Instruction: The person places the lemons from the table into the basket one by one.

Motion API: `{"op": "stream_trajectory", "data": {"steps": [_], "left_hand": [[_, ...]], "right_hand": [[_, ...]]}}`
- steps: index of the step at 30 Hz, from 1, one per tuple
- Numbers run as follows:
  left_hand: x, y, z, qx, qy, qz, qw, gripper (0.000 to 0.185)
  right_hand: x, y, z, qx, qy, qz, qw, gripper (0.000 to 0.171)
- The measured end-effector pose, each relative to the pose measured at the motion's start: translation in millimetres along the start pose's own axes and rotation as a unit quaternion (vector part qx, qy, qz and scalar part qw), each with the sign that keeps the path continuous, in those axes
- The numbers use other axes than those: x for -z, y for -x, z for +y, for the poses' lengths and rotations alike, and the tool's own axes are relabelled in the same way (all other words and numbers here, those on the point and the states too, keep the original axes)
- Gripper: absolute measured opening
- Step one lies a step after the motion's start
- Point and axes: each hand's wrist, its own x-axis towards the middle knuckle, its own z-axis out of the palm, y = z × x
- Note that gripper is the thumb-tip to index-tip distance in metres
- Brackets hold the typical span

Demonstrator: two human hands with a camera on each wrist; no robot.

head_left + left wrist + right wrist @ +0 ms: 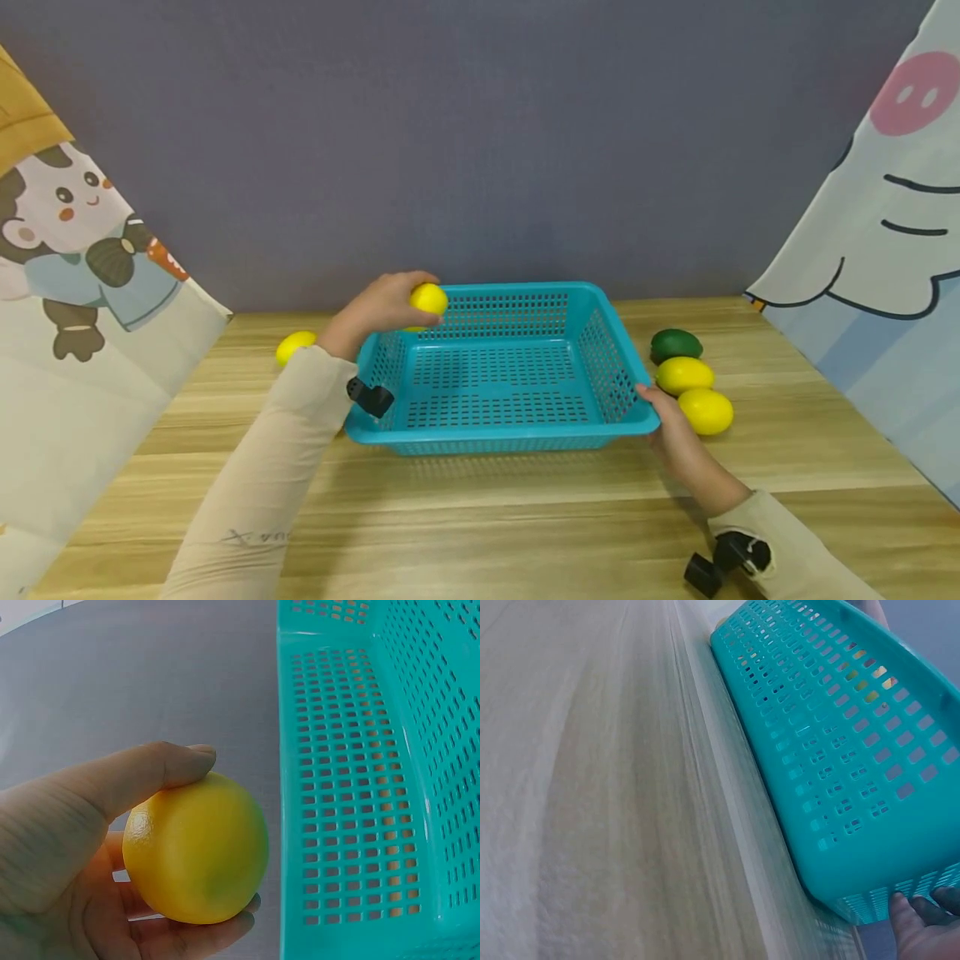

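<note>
My left hand (386,304) holds a yellow lemon (429,298) between thumb and fingers, above the back left corner of a turquoise perforated plastic basket (495,433). In the left wrist view the thumb lies over the lemon (199,851) and the other fingers curl beneath it, beside the basket wall (352,787). My right hand (678,446) grips the basket's rim near its front right corner, thumb on top. In the right wrist view those fingers (911,922) touch the basket's end wall, partly cut off by the frame.
Right of the basket lie a dark green oval fruit (676,344), a lemon (685,375) and another lemon (705,411) in a row. One more lemon (295,346) lies left, partly behind the left wrist. A grey panel (480,150) stands behind the wooden table (465,525).
</note>
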Motion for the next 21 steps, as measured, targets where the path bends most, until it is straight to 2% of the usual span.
{"op": "stream_trajectory", "data": {"steps": [5, 11, 18, 21], "left_hand": [[-5.1, -6.3, 1.6, 0.001, 0.006, -0.003, 1.0, 0.064], [-13.1, -12.6, 3.3, 0.005, 0.003, -0.01, 0.9999, 0.065], [-22.4, -18.6, 5.9, 0.01, -0.002, -0.019, 0.9998, 0.064], [-24.5, -20.7, 7.2, 0.014, -0.001, -0.019, 0.9997, 0.064]], "right_hand": [[4, -4, 5, -0.022, 0.001, 0.014, 1.0, 0.045], [5, -3, 4, -0.006, -0.003, 0.003, 1.0, 0.062], [12, -6, 13, -0.027, 0.004, 0.023, 0.999, 0.04], [12, -6, 11, -0.024, 0.008, 0.014, 1.0, 0.043]]}}
